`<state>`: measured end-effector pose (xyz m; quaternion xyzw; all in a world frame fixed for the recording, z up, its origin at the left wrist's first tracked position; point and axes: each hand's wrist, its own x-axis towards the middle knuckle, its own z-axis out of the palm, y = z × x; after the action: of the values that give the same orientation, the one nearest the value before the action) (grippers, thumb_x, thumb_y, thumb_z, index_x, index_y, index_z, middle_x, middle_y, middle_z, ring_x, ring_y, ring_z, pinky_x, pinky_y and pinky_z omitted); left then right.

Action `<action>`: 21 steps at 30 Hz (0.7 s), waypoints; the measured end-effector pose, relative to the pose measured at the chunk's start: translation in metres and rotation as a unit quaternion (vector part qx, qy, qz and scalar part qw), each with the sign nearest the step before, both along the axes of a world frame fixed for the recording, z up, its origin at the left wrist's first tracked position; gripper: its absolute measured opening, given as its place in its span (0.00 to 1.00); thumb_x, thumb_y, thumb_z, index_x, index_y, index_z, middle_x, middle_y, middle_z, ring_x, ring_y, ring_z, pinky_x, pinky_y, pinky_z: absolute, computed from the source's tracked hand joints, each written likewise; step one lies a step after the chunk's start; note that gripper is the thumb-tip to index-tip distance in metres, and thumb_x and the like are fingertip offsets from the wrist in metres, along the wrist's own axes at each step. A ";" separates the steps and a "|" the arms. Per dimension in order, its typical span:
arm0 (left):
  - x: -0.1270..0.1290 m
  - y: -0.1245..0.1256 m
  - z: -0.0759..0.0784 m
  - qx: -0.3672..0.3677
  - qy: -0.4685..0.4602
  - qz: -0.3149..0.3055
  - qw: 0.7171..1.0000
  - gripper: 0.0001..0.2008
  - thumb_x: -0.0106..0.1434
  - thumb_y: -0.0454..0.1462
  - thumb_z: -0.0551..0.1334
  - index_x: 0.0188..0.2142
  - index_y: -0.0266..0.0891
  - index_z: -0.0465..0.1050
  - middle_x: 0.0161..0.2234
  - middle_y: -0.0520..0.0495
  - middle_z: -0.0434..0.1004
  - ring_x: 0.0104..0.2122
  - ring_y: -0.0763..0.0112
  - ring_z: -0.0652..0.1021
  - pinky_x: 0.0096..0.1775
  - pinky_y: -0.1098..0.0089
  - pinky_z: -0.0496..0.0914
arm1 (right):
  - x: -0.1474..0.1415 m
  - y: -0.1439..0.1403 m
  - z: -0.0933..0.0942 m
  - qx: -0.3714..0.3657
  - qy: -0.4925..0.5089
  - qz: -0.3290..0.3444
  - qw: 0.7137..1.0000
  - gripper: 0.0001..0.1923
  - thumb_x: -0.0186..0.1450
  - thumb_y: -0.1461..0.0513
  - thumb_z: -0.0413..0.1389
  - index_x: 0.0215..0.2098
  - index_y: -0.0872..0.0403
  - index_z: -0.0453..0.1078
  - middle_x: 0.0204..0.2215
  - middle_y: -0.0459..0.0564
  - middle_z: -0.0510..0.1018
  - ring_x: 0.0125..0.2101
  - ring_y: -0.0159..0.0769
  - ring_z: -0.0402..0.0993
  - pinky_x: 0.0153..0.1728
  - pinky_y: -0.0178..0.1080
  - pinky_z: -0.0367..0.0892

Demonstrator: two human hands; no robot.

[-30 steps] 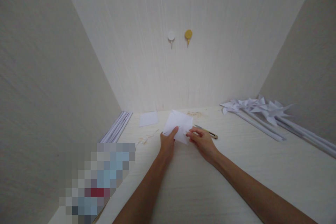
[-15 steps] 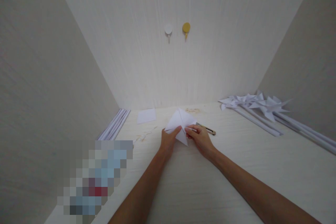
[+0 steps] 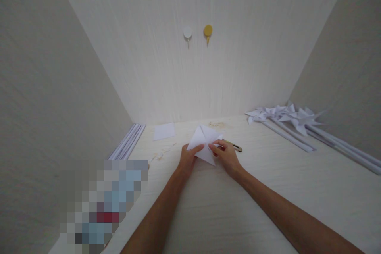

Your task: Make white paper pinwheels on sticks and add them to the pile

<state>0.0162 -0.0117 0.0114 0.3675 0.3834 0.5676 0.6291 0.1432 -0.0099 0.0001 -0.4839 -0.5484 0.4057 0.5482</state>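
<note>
A white sheet of paper (image 3: pixel 199 138) with cuts or creases running toward its middle is between my hands, just above the pale table. My left hand (image 3: pixel 188 158) grips its left side, thumb on top and fingers underneath. With thumb and fingertips, my right hand (image 3: pixel 226 158) pinches the paper near its centre, at the right. One pointed corner hangs down toward me. Just beyond my right hand lies a utility knife (image 3: pixel 237 147), partly hidden by that hand.
Finished paper pinwheels (image 3: pixel 297 117) lie at the back right with rolled paper sticks (image 3: pixel 342 145). More paper rolls (image 3: pixel 127 143) lie at the left wall, beside a flat paper square (image 3: pixel 164 131). A white hook (image 3: pixel 187 32) and a yellow hook (image 3: pixel 208 31) are on the back wall. A blurred patch covers the lower left.
The view has shifted slightly, so the surroundings sit a little further left. Both hands keep hold of the paper, whose lower corner has turned slightly to the right.
</note>
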 end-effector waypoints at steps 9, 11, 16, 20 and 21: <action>-0.010 -0.002 0.005 0.025 0.013 -0.082 0.996 0.12 0.40 0.33 0.64 0.28 0.34 0.73 0.23 0.49 0.74 0.24 0.71 0.73 0.29 0.71 0.66 | 0.004 0.000 -0.001 0.056 -0.073 0.000 0.996 0.09 0.50 0.57 0.53 0.19 0.55 0.65 0.15 0.42 0.61 0.17 0.29 0.57 0.18 0.33 0.52; -0.012 -0.002 0.005 0.038 -0.001 -0.101 0.994 0.12 0.41 0.35 0.63 0.29 0.34 0.73 0.25 0.47 0.75 0.25 0.69 0.73 0.29 0.70 0.66 | 0.004 0.000 -0.001 0.056 -0.084 -0.002 0.995 0.09 0.51 0.57 0.53 0.19 0.55 0.65 0.15 0.42 0.61 0.17 0.29 0.57 0.18 0.33 0.52; -0.012 0.001 0.003 0.035 0.014 -0.102 0.994 0.16 0.39 0.34 0.64 0.32 0.33 0.73 0.26 0.46 0.76 0.27 0.66 0.75 0.32 0.67 0.67 | 0.005 0.001 -0.002 0.065 -0.102 -0.004 0.993 0.08 0.51 0.58 0.53 0.19 0.54 0.65 0.17 0.43 0.62 0.18 0.30 0.58 0.19 0.33 0.53; -0.010 0.003 -0.002 0.022 0.068 -0.033 0.997 0.18 0.37 0.33 0.66 0.31 0.33 0.72 0.27 0.47 0.76 0.26 0.69 0.74 0.32 0.67 0.67 | 0.004 -0.001 -0.001 0.087 -0.127 -0.001 0.988 0.08 0.51 0.59 0.53 0.19 0.55 0.65 0.17 0.43 0.62 0.19 0.29 0.57 0.21 0.34 0.53; -0.009 0.003 -0.003 0.022 0.082 -0.019 0.996 0.18 0.36 0.32 0.67 0.31 0.33 0.72 0.27 0.47 0.76 0.26 0.69 0.74 0.32 0.68 0.68 | 0.003 -0.001 -0.001 0.094 -0.134 -0.004 0.987 0.08 0.51 0.59 0.53 0.19 0.55 0.65 0.17 0.43 0.63 0.19 0.29 0.57 0.21 0.34 0.53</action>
<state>0.0068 -0.0086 0.0088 0.4341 0.4136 0.5318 0.5981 0.1466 -0.0110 -0.0010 -0.4824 -0.6505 0.2823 0.5143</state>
